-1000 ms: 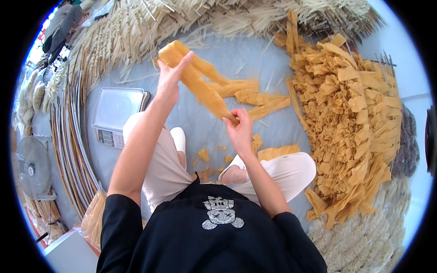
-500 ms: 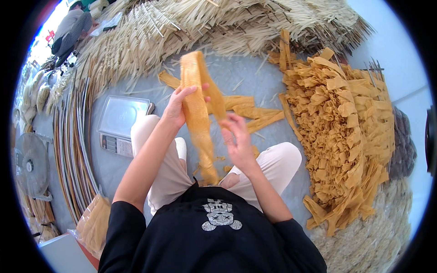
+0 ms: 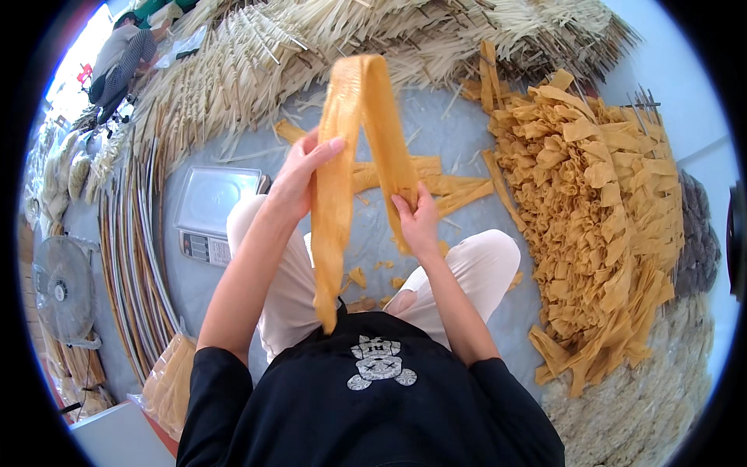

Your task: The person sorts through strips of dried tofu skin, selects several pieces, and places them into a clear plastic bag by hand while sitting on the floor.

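Yellow-orange strip (image 3: 334, 202), long and thin, is what I have raised between both hands, above the floor (image 3: 198, 296) and in front of the seated body. It bends over at the top, its two lengths hanging apart; the left one reaches down to the black shirt (image 3: 327, 412). My left hand (image 3: 297, 179) holds that length by its outer edge, thumb across the near face. My right hand (image 3: 419, 222) has its fingers closed on the other length near its lower end. Beyond, loose yellow strips (image 3: 424, 184) lie on the floor, with small scraps (image 3: 356, 276) between the legs. To my right stands a large heap of crumpled yellow pieces (image 3: 568, 202); to my left, just beside the knee, sits a scale (image 3: 218, 201), with long curved rods (image 3: 136, 257) further out.
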A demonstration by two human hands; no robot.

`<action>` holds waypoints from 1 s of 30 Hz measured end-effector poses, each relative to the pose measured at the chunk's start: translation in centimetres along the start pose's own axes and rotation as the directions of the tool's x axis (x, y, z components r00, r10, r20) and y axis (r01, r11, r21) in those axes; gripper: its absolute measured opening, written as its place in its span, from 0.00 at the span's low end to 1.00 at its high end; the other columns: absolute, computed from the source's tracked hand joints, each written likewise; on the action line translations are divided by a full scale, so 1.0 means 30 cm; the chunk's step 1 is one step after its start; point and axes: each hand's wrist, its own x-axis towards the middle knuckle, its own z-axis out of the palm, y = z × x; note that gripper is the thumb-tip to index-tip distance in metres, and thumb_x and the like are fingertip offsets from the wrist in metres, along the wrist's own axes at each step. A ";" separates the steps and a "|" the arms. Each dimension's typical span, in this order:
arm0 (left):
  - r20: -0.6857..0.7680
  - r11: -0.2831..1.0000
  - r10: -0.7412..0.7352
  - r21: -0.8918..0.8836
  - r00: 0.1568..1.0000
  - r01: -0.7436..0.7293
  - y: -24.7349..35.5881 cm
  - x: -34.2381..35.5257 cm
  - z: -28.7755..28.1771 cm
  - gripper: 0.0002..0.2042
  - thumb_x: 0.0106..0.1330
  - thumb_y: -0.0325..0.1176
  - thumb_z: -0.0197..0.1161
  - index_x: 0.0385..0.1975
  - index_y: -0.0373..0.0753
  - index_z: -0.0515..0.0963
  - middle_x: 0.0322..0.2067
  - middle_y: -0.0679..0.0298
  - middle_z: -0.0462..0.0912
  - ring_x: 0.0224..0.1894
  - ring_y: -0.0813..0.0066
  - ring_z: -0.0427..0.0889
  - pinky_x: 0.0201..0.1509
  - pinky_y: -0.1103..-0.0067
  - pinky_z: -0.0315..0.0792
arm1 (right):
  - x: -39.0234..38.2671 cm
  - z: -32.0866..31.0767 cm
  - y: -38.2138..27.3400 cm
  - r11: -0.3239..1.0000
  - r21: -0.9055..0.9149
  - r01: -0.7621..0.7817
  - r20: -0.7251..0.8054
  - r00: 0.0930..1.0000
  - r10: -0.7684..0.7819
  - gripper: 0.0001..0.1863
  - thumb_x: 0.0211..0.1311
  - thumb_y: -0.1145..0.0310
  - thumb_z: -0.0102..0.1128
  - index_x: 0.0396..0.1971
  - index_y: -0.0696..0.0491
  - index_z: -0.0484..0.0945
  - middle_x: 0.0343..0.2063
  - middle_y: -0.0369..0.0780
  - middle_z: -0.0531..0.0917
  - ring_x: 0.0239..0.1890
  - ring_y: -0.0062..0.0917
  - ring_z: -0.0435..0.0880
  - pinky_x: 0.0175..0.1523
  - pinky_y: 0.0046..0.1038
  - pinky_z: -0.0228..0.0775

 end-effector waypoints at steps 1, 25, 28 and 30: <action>-0.180 0.983 0.120 0.156 0.976 -0.092 0.002 0.007 -0.001 0.29 0.51 0.35 0.68 0.51 0.33 0.64 0.34 0.58 0.77 0.34 0.70 0.79 0.42 0.76 0.74 | -0.016 0.000 -0.027 0.997 0.045 0.062 -0.048 0.997 -0.059 0.08 0.58 0.77 0.55 0.38 0.59 0.73 0.30 0.37 0.80 0.31 0.15 0.76 0.36 0.19 0.66; -0.187 0.995 -0.079 0.049 0.979 0.090 -0.313 -0.123 0.122 0.11 0.59 0.27 0.62 0.41 0.32 0.74 0.35 0.62 0.82 0.34 0.80 0.80 0.39 0.81 0.75 | -0.139 -0.025 -0.268 0.802 -0.519 0.294 -0.107 0.909 -0.403 0.11 0.58 0.75 0.55 0.41 0.60 0.71 0.30 0.38 0.76 0.32 0.23 0.75 0.37 0.23 0.68; -0.222 0.992 -0.049 0.104 0.974 0.074 -0.319 -0.129 0.118 0.10 0.59 0.26 0.62 0.39 0.32 0.75 0.33 0.62 0.82 0.33 0.80 0.80 0.37 0.82 0.75 | -0.116 -0.068 -0.283 0.621 -0.613 0.488 0.145 0.842 -0.519 0.10 0.50 0.78 0.60 0.35 0.58 0.77 0.28 0.40 0.75 0.31 0.30 0.75 0.34 0.25 0.68; -0.230 0.992 -0.036 0.114 0.973 0.063 -0.318 -0.129 0.122 0.09 0.58 0.26 0.63 0.37 0.31 0.76 0.32 0.62 0.82 0.32 0.81 0.80 0.36 0.82 0.75 | -0.116 -0.056 -0.286 0.607 -0.640 0.471 0.161 0.855 -0.494 0.08 0.48 0.78 0.61 0.32 0.58 0.78 0.28 0.39 0.74 0.31 0.30 0.75 0.33 0.27 0.68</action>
